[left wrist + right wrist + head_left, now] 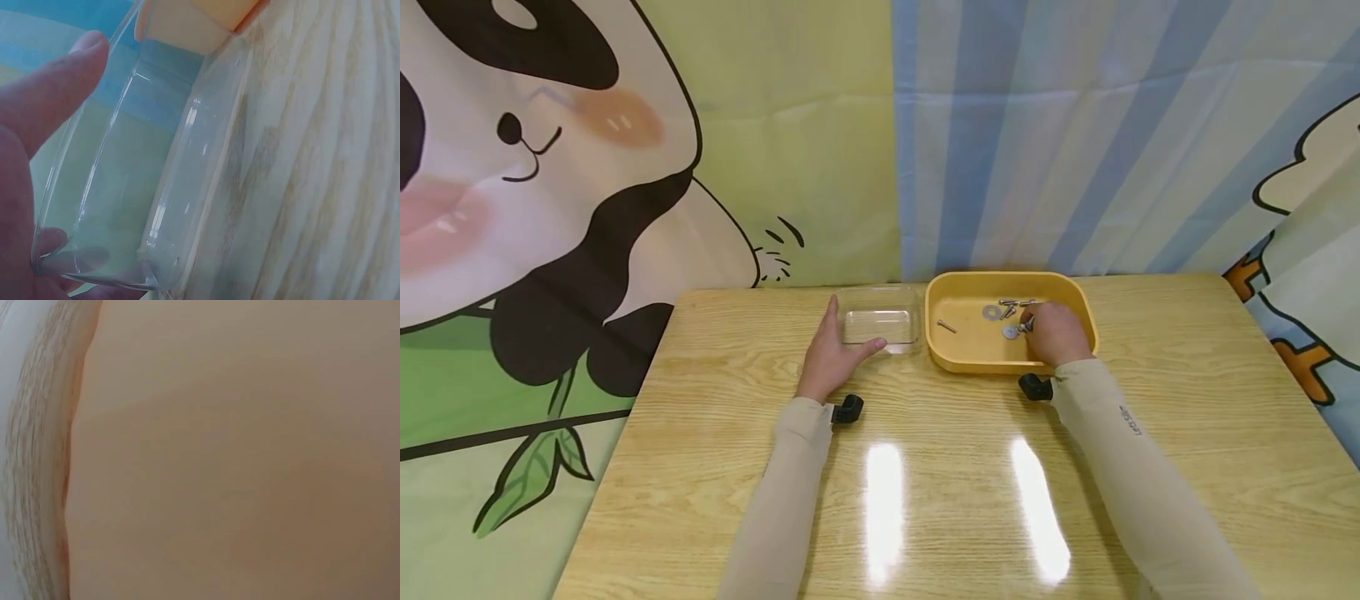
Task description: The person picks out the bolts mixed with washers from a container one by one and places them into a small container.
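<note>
In the head view my left hand (832, 360) rests against a clear plastic box (880, 347), its straight fingers along the left side and its thumb stretched over the near side. The left wrist view shows the thumb (69, 78) by the rim of the clear box (131, 144). My right hand (1057, 335) reaches into a yellow tray (977, 365), fingers bent down and pinching a small metal screw (1028, 325). Beside those fingertips lie a washer (1011, 332), a larger washer (992, 312) and several screws (1008, 313). One screw (947, 326) lies apart at the tray's left.
Both containers stand side by side at the back of the wooden table (955, 467), close to a printed curtain (820, 150). The yellow tray wall (231, 456) fills most of the right wrist view. Black wrist mounts (848, 409) sit at both cuffs.
</note>
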`<action>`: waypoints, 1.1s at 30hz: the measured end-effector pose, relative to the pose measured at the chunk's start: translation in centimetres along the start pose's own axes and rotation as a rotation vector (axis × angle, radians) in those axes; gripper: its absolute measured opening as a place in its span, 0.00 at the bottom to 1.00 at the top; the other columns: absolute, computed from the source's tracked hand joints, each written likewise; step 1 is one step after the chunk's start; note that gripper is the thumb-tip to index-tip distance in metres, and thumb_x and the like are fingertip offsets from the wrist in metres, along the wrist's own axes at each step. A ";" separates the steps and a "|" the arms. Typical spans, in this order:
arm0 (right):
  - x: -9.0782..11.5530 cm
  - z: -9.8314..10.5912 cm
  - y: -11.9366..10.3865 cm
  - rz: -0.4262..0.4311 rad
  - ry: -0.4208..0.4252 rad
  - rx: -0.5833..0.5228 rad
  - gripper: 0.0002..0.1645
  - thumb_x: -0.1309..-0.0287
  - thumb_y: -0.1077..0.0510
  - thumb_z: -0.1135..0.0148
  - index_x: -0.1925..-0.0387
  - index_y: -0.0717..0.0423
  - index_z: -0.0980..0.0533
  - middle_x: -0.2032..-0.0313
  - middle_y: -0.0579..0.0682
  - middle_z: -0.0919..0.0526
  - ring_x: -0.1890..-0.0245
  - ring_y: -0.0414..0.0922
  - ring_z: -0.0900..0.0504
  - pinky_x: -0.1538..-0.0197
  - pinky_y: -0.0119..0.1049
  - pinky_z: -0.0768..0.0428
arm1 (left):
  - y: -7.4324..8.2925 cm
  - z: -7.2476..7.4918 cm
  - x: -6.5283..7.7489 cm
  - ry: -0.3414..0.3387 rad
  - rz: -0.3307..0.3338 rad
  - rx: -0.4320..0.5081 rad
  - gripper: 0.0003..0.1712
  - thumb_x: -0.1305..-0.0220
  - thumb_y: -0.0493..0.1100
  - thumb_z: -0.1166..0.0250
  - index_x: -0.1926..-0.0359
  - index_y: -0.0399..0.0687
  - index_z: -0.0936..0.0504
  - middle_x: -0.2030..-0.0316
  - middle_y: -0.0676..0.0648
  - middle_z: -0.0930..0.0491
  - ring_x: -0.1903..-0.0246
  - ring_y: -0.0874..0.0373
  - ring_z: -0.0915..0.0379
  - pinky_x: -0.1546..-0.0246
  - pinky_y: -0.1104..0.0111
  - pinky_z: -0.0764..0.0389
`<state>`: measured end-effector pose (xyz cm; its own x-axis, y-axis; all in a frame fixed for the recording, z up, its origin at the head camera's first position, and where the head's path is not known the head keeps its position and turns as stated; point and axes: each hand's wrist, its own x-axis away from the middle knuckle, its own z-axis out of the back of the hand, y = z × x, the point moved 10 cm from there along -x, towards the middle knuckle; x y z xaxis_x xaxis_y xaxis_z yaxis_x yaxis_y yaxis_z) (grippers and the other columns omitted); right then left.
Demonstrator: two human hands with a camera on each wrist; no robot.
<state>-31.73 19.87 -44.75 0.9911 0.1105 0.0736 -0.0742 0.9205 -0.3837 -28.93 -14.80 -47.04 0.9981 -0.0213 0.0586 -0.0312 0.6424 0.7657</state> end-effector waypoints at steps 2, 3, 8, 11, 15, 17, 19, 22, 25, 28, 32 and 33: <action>0.0 0.0 -0.1 0.000 0.000 0.007 0.13 0.40 0.69 0.39 0.55 0.67 0.17 0.55 0.66 0.16 0.54 0.64 0.19 0.50 0.58 0.21 | 0.1 0.0 0.0 -0.002 -0.001 0.006 0.73 0.49 0.74 0.30 0.19 0.58 0.69 0.21 0.43 0.55 0.24 0.41 0.55 0.28 0.43 0.48; 0.0 0.1 -0.1 0.000 0.000 0.009 0.13 0.41 0.69 0.39 0.55 0.67 0.17 0.56 0.66 0.15 0.55 0.64 0.19 0.51 0.58 0.21 | 0.1 0.0 0.0 -0.001 0.000 0.008 0.73 0.48 0.73 0.29 0.19 0.58 0.68 0.21 0.43 0.54 0.24 0.41 0.55 0.28 0.44 0.47; 0.1 0.2 -0.4 0.006 -0.004 0.037 0.12 0.42 0.69 0.40 0.57 0.66 0.17 0.58 0.66 0.15 0.60 0.62 0.19 0.56 0.56 0.20 | 0.2 0.2 0.0 0.009 0.004 0.031 0.71 0.47 0.70 0.28 0.19 0.58 0.66 0.21 0.43 0.54 0.25 0.41 0.54 0.28 0.44 0.47; 0.1 0.2 -0.5 0.007 -0.012 0.046 0.12 0.43 0.70 0.41 0.58 0.65 0.17 0.59 0.66 0.15 0.61 0.62 0.19 0.58 0.56 0.20 | 0.1 0.1 0.1 0.006 0.012 0.043 0.72 0.48 0.71 0.28 0.19 0.59 0.67 0.21 0.44 0.54 0.24 0.41 0.54 0.28 0.43 0.47; 0.1 0.1 -0.3 0.008 -0.019 0.038 0.14 0.46 0.70 0.43 0.58 0.65 0.17 0.60 0.65 0.15 0.63 0.60 0.19 0.59 0.55 0.21 | -0.1 0.0 0.1 0.009 0.014 0.055 0.71 0.48 0.71 0.27 0.19 0.60 0.66 0.21 0.45 0.54 0.24 0.41 0.55 0.28 0.43 0.47; 0.2 0.1 -0.2 0.011 -0.016 0.027 0.15 0.47 0.69 0.44 0.58 0.65 0.17 0.60 0.65 0.15 0.65 0.58 0.19 0.60 0.54 0.20 | -0.2 0.0 0.1 0.012 0.016 0.056 0.71 0.48 0.71 0.27 0.19 0.61 0.66 0.21 0.45 0.54 0.24 0.42 0.55 0.28 0.44 0.47; 0.3 0.1 -0.1 0.010 -0.010 0.016 0.15 0.45 0.68 0.43 0.57 0.65 0.17 0.63 0.64 0.14 0.69 0.56 0.19 0.64 0.52 0.20 | -0.2 -0.1 0.0 0.011 0.010 0.056 0.71 0.48 0.71 0.27 0.19 0.60 0.66 0.21 0.45 0.54 0.24 0.42 0.55 0.27 0.44 0.47; 0.5 0.3 -0.2 0.013 0.006 -0.005 0.13 0.41 0.65 0.41 0.56 0.66 0.18 0.66 0.62 0.14 0.75 0.53 0.20 0.72 0.47 0.22 | -0.2 -0.1 0.1 0.009 0.009 0.050 0.72 0.50 0.74 0.29 0.19 0.60 0.66 0.21 0.45 0.54 0.24 0.42 0.55 0.28 0.44 0.46; 0.6 0.7 -0.4 0.013 0.036 -0.022 0.11 0.38 0.63 0.39 0.57 0.66 0.18 0.69 0.60 0.14 0.79 0.50 0.22 0.75 0.44 0.24 | -0.2 -0.1 0.1 0.009 0.010 0.049 0.72 0.50 0.75 0.30 0.19 0.60 0.66 0.21 0.45 0.54 0.24 0.42 0.55 0.28 0.44 0.46; 0.8 1.1 -0.7 0.020 0.067 -0.038 0.11 0.37 0.61 0.37 0.57 0.65 0.18 0.68 0.59 0.13 0.77 0.51 0.20 0.73 0.45 0.22 | -0.3 -0.1 0.1 0.010 0.010 0.048 0.72 0.51 0.76 0.30 0.19 0.62 0.67 0.21 0.46 0.54 0.24 0.43 0.54 0.28 0.44 0.46; 1.2 1.6 -1.4 0.034 0.101 -0.057 0.12 0.38 0.61 0.38 0.57 0.65 0.18 0.66 0.59 0.13 0.74 0.52 0.18 0.69 0.47 0.21 | -0.2 0.0 0.1 0.013 0.000 0.055 0.72 0.49 0.73 0.29 0.19 0.60 0.66 0.21 0.45 0.53 0.24 0.42 0.53 0.28 0.44 0.45; 1.3 1.8 -1.6 0.037 0.111 -0.063 0.12 0.38 0.61 0.38 0.57 0.65 0.18 0.66 0.59 0.14 0.73 0.52 0.18 0.68 0.48 0.20 | -0.2 0.0 0.1 0.014 -0.001 0.056 0.71 0.49 0.73 0.29 0.19 0.60 0.66 0.21 0.44 0.53 0.24 0.42 0.53 0.28 0.44 0.45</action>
<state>-30.49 19.19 -42.40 0.9942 0.0986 -0.0430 -0.1075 0.8907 -0.4417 -28.80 -14.95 -47.21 0.9987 -0.0115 0.0490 -0.0324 0.5986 0.8004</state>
